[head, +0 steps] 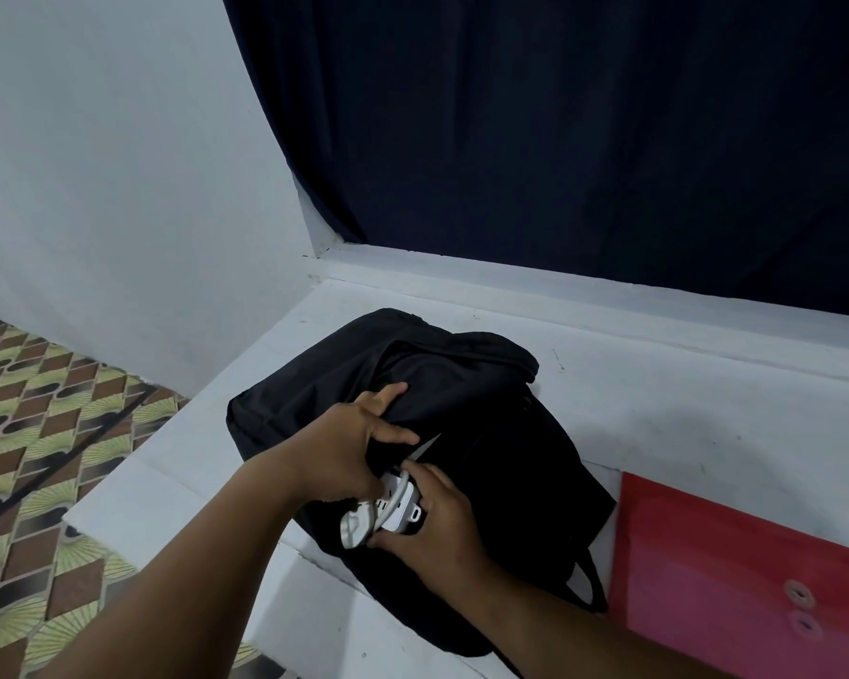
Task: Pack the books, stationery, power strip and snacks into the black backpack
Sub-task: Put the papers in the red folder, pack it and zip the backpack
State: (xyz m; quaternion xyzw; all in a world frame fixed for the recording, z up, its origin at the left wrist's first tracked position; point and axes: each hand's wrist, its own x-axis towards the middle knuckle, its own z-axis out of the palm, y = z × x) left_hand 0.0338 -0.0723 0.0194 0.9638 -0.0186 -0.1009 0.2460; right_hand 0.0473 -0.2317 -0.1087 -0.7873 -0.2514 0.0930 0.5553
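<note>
The black backpack (466, 399) lies flat on a white ledge (707, 409). My left hand (349, 443) pinches the fabric at the edge of its opening and holds it up. My right hand (437, 526) grips the white power strip (398, 504), with its coiled white cable bunched against it. The strip sits at the mouth of the opening, its far end hidden inside the bag. A thin light edge shows in the gap just above the strip; what it belongs to I cannot tell.
A red plastic envelope folder (756, 570) with a string-and-button clasp lies on the ledge just right of the backpack. A dark blue curtain (559, 129) hangs behind. The ledge drops off at left to a patterned floor (35, 433).
</note>
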